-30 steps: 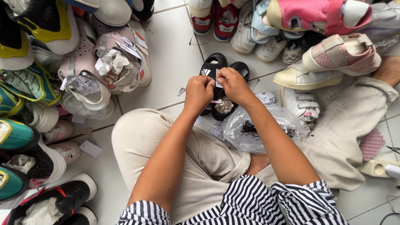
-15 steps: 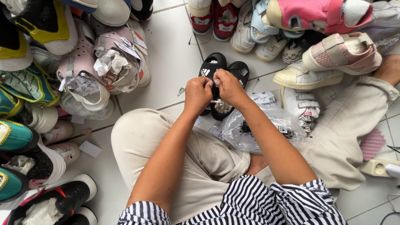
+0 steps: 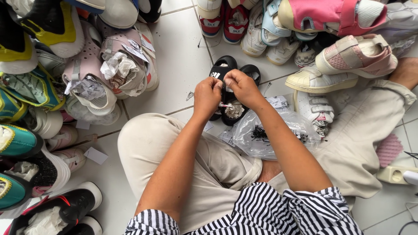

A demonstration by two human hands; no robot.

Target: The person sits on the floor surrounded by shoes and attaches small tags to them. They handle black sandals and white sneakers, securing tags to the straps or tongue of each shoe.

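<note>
I sit cross-legged on a white tiled floor. A pair of small black sandals (image 3: 228,72) lies in front of my knees, stuffed with crumpled paper. My left hand (image 3: 207,96) and my right hand (image 3: 241,86) meet over the sandals, fingers pinched together on a small white tag between them. Just right of my right forearm lies a clear plastic bag (image 3: 264,135) with several thin black fasteners inside.
Heaps of children's shoes ring me: pink and grey ones (image 3: 109,74) at the left, green and black ones (image 3: 17,143) at the far left, white and pink sandals (image 3: 348,56) at the right. Loose paper tags (image 3: 96,155) lie on the tiles. A cream device (image 3: 398,175) sits at the right edge.
Both hands have stayed over the black sandals, shifting slightly while working the small tag. Nothing else has moved.
</note>
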